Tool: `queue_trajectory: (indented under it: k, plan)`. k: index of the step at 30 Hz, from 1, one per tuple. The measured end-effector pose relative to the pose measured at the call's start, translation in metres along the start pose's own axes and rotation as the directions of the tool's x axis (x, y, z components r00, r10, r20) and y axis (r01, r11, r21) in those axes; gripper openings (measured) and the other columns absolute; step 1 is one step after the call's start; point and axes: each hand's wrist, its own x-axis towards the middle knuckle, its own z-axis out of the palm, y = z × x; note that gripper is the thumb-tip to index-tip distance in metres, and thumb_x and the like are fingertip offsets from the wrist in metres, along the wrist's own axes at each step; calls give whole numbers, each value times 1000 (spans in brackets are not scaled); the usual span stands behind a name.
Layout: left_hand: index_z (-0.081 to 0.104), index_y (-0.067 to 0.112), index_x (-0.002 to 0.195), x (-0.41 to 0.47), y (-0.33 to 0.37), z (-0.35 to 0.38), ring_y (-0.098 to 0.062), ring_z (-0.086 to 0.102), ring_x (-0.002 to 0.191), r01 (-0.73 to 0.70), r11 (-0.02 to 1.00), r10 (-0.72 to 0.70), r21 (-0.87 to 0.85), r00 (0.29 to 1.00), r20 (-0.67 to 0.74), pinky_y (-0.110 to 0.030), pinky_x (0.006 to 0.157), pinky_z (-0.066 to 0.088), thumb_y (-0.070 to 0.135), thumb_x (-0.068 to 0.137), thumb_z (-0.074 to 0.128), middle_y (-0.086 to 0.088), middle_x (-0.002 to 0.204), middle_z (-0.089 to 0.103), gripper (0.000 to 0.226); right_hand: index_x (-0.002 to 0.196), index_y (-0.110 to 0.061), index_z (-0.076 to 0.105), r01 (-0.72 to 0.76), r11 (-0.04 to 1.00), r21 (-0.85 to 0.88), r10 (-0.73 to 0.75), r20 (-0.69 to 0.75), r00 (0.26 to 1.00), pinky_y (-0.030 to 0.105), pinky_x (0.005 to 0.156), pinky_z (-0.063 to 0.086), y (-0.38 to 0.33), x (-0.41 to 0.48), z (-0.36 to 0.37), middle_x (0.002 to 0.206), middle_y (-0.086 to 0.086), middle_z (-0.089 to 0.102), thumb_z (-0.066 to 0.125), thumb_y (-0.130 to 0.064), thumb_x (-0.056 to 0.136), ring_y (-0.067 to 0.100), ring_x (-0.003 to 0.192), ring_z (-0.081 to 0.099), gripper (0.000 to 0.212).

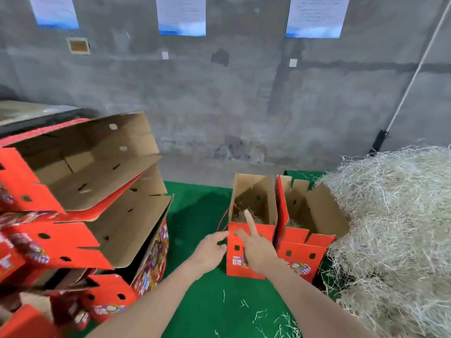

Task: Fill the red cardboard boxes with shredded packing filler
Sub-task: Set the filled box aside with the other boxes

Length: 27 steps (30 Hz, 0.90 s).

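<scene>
Two open red cardboard boxes stand side by side on the green mat point(200, 215). The left box point(253, 198) holds some pale shredded filler at its bottom. The right box point(307, 215) also shows a little filler inside. My left hand point(211, 250) touches the left box's near left corner with relaxed fingers. My right hand point(256, 247) rests against that box's front flap, its forefinger straight and pointing up over the rim. A large heap of shredded filler point(393, 228) lies just right of the boxes.
A leaning stack of empty red boxes point(80, 191) with open flaps fills the left side. A grey concrete wall point(219, 93) with paper notices stands behind. Loose filler strands point(275, 320) lie on the mat near me.
</scene>
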Motion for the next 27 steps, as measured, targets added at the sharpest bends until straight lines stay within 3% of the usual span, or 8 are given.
queue_trajectory:
  k: [3, 7, 12, 16, 18, 22, 25, 27]
  plan:
    - [48, 17, 135, -15, 0, -32, -11, 40, 131, -111, 973, 161, 201, 954, -253, -15, 107, 25, 4, 94, 46, 2, 142, 45, 43, 136, -27, 40, -64, 998, -20, 65, 91, 994, 33, 80, 50, -6, 27, 6, 149, 10, -29, 52, 0, 84, 29, 99, 59, 60]
    - [61, 12, 122, -45, 6, -97, -14, 43, 127, -175, 860, 421, 479, 773, -474, -7, 103, 16, -2, 86, 55, -2, 135, 51, 39, 136, -19, 42, -219, 965, 145, 192, 176, 965, 36, 90, 49, 1, 49, 9, 136, 10, 31, 56, -4, 85, 29, 101, 57, 55]
    - [63, 7, 117, -72, 13, -169, -24, 48, 123, -92, 836, 451, 541, 676, -583, -24, 103, 29, -3, 82, 60, -10, 127, 56, 36, 126, -14, 51, -244, 969, -32, 246, 89, 965, 34, 99, 40, 1, 59, 4, 137, 10, 25, 52, -13, 89, 30, 122, 37, 38]
    - [60, 5, 120, -86, 11, -191, -25, 46, 125, -50, 824, 443, 565, 678, -586, -13, 98, 24, -2, 82, 61, -12, 129, 53, 39, 132, -9, 45, -315, 944, -93, 324, 96, 941, 35, 101, 37, -9, 61, -8, 143, 13, 24, 48, -16, 90, 30, 126, 38, 43]
    - [57, 6, 123, -91, 8, -199, -24, 46, 124, -43, 821, 438, 569, 686, -581, -15, 101, 25, 0, 83, 61, -11, 131, 51, 41, 130, -12, 45, -319, 945, -67, 319, -17, 948, 34, 93, 43, -35, 63, -19, 141, 14, 26, 50, -14, 87, 30, 119, 44, 43]
    - [53, 7, 127, -102, 8, -214, -24, 48, 122, -36, 841, 427, 540, 656, -623, -26, 104, 34, 3, 84, 61, -7, 134, 49, 44, 109, -9, 57, 49, 982, 181, 2, -271, 962, 33, 84, 46, -119, 63, -51, 114, 13, 54, 49, -14, 87, 30, 102, 56, 24]
    - [57, 6, 122, -117, 12, -228, -24, 50, 117, -80, 823, 512, 562, 533, -674, -30, 104, 37, -3, 81, 60, -9, 124, 55, 42, 97, -9, 69, 350, 814, 463, -168, -390, 905, 26, 84, 48, -196, 48, -80, 97, 7, 69, 53, -9, 84, 20, 88, 63, 20]
    - [56, 5, 121, -126, 14, -245, -28, 48, 114, -76, 788, 589, 611, 383, -712, -36, 102, 38, -6, 76, 61, -13, 118, 55, 46, 102, -10, 69, 401, 635, 660, -183, -377, 908, 27, 91, 47, -240, 39, -97, 100, 5, 70, 56, -12, 87, 17, 89, 64, 20]
